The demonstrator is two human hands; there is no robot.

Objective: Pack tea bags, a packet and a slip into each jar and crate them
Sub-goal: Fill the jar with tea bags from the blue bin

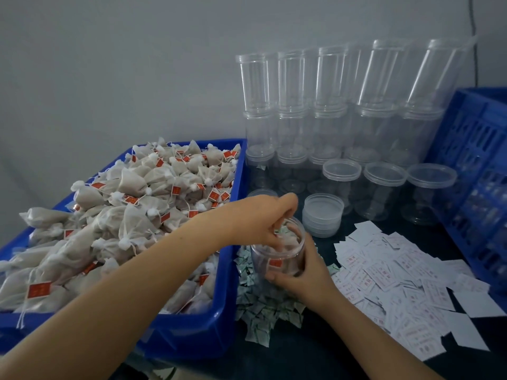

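Filling is the step in hand: the left hand (263, 218) has its fingers curled down into the mouth of a clear round plastic jar (277, 256), seemingly pressing in white mesh tea bags with red tags (131, 215), though whether it pinches one I cannot tell. The right hand (304, 272) wraps the jar's side, holding it tilted above the small green-printed packets (260, 308). Next, I judge, comes a packet, then a white paper slip (384, 275).

Left hand (263, 218): fingertips hidden inside the jar (277, 253). Blue crate (477, 171) and blue tray (192, 330) cut by the frame edges. Print on the paper slips (384, 272) and red tea-bag tags (38, 289) illegible.
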